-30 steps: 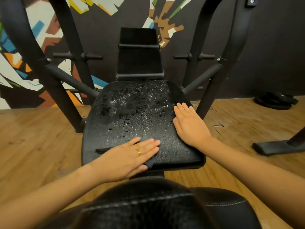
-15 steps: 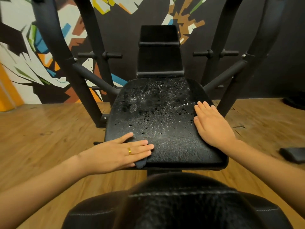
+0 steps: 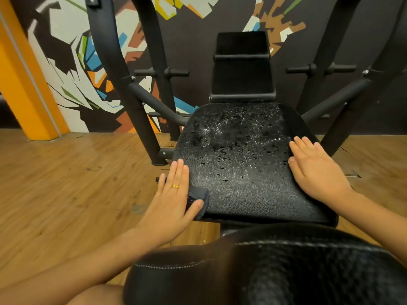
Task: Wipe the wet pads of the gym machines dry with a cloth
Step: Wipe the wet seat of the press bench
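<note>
Left hand point(image 3: 174, 201) lies flat, pressing the cloth point(image 3: 198, 200) onto the pad point(image 3: 242, 172) edge to wipe, while the flat, empty right hand point(image 3: 315, 172) steadies it.

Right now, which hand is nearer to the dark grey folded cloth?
Left. The left hand presses flat on the cloth; the right hand rests across the wet black seat pad from it.
</note>
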`<state>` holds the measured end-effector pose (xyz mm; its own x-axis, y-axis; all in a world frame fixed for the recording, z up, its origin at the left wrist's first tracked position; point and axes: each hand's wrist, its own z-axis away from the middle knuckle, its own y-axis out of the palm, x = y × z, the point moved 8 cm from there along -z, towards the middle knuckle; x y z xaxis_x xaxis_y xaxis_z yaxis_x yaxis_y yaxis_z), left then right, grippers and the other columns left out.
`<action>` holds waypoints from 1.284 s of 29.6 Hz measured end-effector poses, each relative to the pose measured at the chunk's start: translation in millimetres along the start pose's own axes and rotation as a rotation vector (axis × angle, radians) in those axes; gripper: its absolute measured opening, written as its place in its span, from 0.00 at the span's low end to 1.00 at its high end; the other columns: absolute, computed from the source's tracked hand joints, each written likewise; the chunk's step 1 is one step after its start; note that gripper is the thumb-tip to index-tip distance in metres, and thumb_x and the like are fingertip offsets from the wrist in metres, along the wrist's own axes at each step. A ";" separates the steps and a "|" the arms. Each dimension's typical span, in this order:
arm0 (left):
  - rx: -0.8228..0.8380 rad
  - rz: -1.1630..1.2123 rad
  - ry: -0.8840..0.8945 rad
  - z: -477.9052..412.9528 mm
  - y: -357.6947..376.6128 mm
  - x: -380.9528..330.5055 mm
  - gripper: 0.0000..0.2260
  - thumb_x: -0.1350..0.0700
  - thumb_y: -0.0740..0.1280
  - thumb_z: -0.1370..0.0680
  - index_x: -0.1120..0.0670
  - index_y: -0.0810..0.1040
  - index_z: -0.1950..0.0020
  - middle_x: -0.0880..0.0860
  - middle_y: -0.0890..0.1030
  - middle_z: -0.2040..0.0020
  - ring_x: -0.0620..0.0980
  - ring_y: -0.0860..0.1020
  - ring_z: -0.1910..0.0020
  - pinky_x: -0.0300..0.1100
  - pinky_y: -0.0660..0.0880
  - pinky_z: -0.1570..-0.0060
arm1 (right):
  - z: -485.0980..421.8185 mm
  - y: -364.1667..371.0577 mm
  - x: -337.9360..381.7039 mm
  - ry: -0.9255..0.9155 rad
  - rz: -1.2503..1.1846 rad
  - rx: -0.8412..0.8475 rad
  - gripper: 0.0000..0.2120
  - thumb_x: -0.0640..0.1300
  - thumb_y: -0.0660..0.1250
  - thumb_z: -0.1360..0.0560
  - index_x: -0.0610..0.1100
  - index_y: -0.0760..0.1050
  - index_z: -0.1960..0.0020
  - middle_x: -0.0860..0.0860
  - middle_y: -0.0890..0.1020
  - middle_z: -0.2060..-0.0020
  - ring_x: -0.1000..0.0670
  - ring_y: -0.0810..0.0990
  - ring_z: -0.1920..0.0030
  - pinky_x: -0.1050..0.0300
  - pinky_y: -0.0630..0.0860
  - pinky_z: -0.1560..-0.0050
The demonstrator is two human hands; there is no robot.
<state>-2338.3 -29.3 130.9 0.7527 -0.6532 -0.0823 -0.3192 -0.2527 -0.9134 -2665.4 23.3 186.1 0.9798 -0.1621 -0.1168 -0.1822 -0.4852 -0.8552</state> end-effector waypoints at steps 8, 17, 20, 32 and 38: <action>0.089 -0.147 0.248 -6.6 -2.3 -1.1 0.35 0.35 0.43 0.16 0.57 0.36 0.19 0.54 0.32 0.19 0.51 0.31 0.20 0.49 0.34 0.22 | 2.0 -2.5 2.5 0.014 -0.007 0.002 0.32 0.53 0.43 0.19 0.35 0.66 0.24 0.38 0.70 0.26 0.38 0.66 0.24 0.41 0.61 0.25; 0.147 -0.284 0.413 1.7 -17.3 15.3 0.30 0.40 0.43 0.15 0.50 0.39 0.17 0.57 0.32 0.19 0.57 0.35 0.19 0.56 0.44 0.22 | 1.1 -3.8 1.3 0.006 0.012 -0.014 0.30 0.51 0.46 0.19 0.33 0.68 0.27 0.36 0.72 0.28 0.36 0.67 0.27 0.39 0.65 0.28; 0.251 0.001 0.209 0.4 -11.9 15.2 0.35 0.41 0.51 0.16 0.50 0.31 0.20 0.50 0.24 0.23 0.47 0.26 0.23 0.54 0.38 0.21 | 2.0 -4.4 4.8 0.006 0.017 -0.016 0.30 0.51 0.47 0.19 0.32 0.68 0.27 0.36 0.72 0.29 0.36 0.68 0.27 0.39 0.66 0.28; 0.209 0.164 0.316 -8.9 -22.2 26.0 0.38 0.52 0.56 0.23 0.55 0.37 0.19 0.51 0.30 0.19 0.49 0.32 0.20 0.44 0.35 0.22 | 1.1 -5.2 7.7 0.011 0.019 -0.037 0.32 0.52 0.46 0.19 0.33 0.69 0.26 0.37 0.72 0.28 0.37 0.69 0.26 0.39 0.65 0.27; -0.055 0.315 -0.130 4.6 -16.7 24.6 0.36 0.41 0.56 0.17 0.47 0.34 0.20 0.39 0.32 0.22 0.28 0.31 0.27 0.36 0.39 0.22 | 1.8 -4.4 4.4 0.019 0.016 -0.044 0.32 0.53 0.45 0.19 0.34 0.69 0.26 0.38 0.72 0.27 0.38 0.68 0.25 0.40 0.64 0.25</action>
<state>-2311.8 -37.8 142.3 0.6787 -0.6093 -0.4100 -0.5751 -0.0937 -0.8127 -2660.1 26.3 188.4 0.9750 -0.1868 -0.1203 -0.2020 -0.5193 -0.8304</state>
